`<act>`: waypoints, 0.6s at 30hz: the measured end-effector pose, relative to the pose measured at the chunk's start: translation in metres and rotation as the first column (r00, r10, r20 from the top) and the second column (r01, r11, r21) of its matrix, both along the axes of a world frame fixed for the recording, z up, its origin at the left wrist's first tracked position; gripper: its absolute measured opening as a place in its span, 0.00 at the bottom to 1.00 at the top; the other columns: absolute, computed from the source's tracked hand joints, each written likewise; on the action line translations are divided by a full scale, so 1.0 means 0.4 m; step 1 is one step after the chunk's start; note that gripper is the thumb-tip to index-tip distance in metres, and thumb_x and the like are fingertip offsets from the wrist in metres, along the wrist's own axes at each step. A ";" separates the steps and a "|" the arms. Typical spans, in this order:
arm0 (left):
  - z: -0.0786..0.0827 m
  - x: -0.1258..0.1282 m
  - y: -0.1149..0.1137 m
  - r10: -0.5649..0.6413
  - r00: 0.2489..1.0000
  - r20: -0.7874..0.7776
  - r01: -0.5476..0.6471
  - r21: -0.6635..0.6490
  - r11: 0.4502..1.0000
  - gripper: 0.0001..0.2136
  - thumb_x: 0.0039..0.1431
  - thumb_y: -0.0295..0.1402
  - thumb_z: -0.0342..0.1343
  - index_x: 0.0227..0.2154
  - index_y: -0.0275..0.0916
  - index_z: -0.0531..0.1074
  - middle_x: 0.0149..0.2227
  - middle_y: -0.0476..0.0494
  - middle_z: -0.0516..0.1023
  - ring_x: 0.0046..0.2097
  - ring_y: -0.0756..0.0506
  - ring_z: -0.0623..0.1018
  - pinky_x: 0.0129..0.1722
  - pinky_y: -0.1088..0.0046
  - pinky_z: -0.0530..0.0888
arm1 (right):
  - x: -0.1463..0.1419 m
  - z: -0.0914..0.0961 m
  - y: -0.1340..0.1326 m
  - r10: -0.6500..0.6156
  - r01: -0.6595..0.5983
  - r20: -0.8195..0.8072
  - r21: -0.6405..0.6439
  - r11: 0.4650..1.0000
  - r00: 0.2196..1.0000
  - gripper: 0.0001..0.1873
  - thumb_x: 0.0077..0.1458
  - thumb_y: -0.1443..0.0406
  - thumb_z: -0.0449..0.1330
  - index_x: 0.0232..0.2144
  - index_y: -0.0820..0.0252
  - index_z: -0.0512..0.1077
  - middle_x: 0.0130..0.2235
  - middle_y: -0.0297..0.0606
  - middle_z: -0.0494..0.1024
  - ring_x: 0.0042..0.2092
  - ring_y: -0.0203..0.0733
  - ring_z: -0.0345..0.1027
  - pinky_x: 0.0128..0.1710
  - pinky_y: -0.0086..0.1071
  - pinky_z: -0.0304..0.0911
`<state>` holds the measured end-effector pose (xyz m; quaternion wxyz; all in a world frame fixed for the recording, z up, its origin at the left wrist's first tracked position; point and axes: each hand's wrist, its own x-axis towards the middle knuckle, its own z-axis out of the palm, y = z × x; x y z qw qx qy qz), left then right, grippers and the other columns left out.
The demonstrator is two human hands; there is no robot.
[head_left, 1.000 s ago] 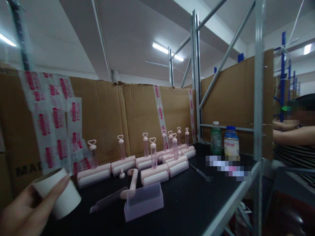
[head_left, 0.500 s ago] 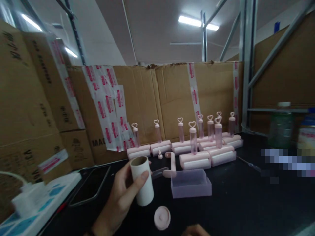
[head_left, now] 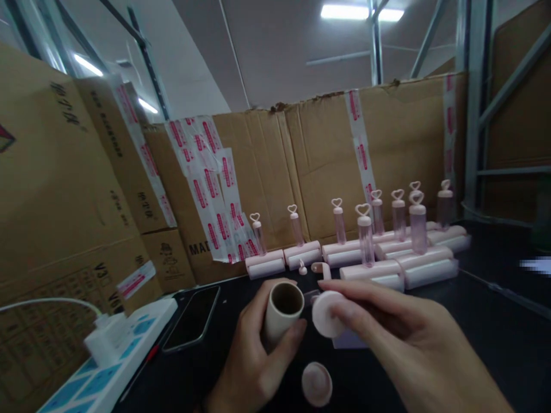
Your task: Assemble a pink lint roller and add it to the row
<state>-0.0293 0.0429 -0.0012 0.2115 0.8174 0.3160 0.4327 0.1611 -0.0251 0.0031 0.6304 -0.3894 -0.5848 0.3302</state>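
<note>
- presently, left hand (head_left: 253, 355): wrapped around a white cardboard tube (head_left: 282, 312), thumb on the near side, fingers behind; tube held above the table, tilted so its open end faces up and toward the camera.
- right hand (head_left: 400, 344): fingertips pinched on a round pink cap (head_left: 325, 314), held just beside the tube's open end, to its right; whether cap and tube touch cannot be told.
- second pink cap (head_left: 317, 383): lies flat on the black table (head_left: 473, 321), below the two hands, held by neither.
- clear plastic box (head_left: 348, 341): mostly hidden behind the right hand; only a pale edge shows.
- pink lint-roller bodies (head_left: 426, 269): lying side by side in rows at the back of the table, against the cardboard wall.
- clear tubes with heart-shaped tops (head_left: 365, 238): standing upright among and on the roller bodies, about ten in view.
- loose pink handle (head_left: 321, 268): lying on the table in front of the rows, with a small pink knob (head_left: 302, 268) just beside it.
- dark phone (head_left: 193, 316): lying flat at the table's left, screen up.
- white power strip (head_left: 116, 361): at the near left, a white plug (head_left: 103, 343) with cable seated in it.
- cardboard wall (head_left: 275, 172): brown sheets patched with red-printed tape (head_left: 210, 189), closing off the back and left.
- metal shelf posts (head_left: 473, 103): upright at the right edge.
</note>
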 end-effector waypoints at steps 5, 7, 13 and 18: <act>-0.002 0.005 -0.018 -0.014 0.992 -0.128 0.035 0.164 0.986 0.19 0.61 0.30 0.55 0.52 0.58 0.63 0.46 0.58 0.73 0.51 0.49 0.75 0.50 0.78 0.69 | -0.045 0.017 0.063 0.038 -0.050 -0.216 -0.053 0.997 0.976 0.13 0.52 0.56 0.66 0.38 0.54 0.84 0.40 0.39 0.86 0.46 0.48 0.79 0.43 0.33 0.74; -0.012 0.002 -0.022 0.008 0.987 -0.158 0.023 0.197 0.980 0.22 0.59 0.29 0.56 0.52 0.59 0.62 0.46 0.58 0.74 0.49 0.49 0.76 0.49 0.77 0.70 | -0.057 0.008 0.060 0.034 -0.040 -0.199 -0.026 0.999 0.979 0.12 0.53 0.57 0.65 0.37 0.54 0.84 0.38 0.38 0.85 0.42 0.46 0.79 0.42 0.33 0.73; -0.031 0.004 -0.024 0.082 0.984 -0.161 -0.043 0.233 0.972 0.26 0.56 0.32 0.60 0.56 0.56 0.60 0.48 0.52 0.78 0.43 0.46 0.80 0.43 0.72 0.76 | -0.072 -0.011 0.059 -0.043 0.046 -0.144 0.019 0.999 0.989 0.12 0.54 0.57 0.63 0.39 0.48 0.84 0.42 0.38 0.80 0.46 0.44 0.74 0.37 0.30 0.70; -0.033 0.011 -0.014 0.019 0.997 -0.079 0.006 0.302 0.953 0.32 0.56 0.31 0.59 0.59 0.57 0.52 0.48 0.54 0.80 0.45 0.48 0.82 0.41 0.79 0.77 | -0.067 -0.004 0.060 0.046 -0.050 -0.207 -0.016 0.999 0.977 0.12 0.53 0.58 0.65 0.40 0.48 0.84 0.44 0.38 0.83 0.48 0.44 0.75 0.42 0.30 0.72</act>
